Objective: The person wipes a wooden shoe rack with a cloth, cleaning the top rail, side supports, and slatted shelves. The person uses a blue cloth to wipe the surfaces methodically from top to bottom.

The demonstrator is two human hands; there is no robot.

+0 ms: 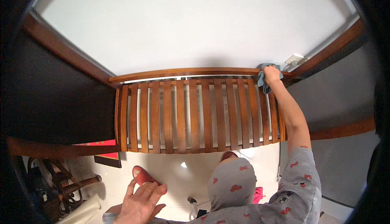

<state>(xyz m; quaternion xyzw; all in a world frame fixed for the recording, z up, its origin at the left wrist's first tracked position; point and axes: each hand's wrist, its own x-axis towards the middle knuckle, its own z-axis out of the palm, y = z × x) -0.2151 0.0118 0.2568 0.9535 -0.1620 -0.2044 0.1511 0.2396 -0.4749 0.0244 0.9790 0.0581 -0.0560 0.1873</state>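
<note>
My right hand (272, 74) grips a crumpled blue-grey cloth (261, 79) at the far right corner of a slatted wooden seat or rack. The cloth lies over the back wooden rail (195, 71), close to the white wall (195, 20). Brown slats (194, 114) run side by side from that rail to the front edge, with narrow gaps between them. My left hand (141, 198) is low in the view, holding nothing, fingers spread above the pale tiled floor (179, 181).
Dark side panels with wooden frames flank the slats, the left panel (58, 87) and the right panel (335, 93). A white wall socket (294, 59) sits near the right corner. Wooden furniture (67, 184) and a red framed item (108, 155) stand left. Red slippers (146, 176) are underfoot.
</note>
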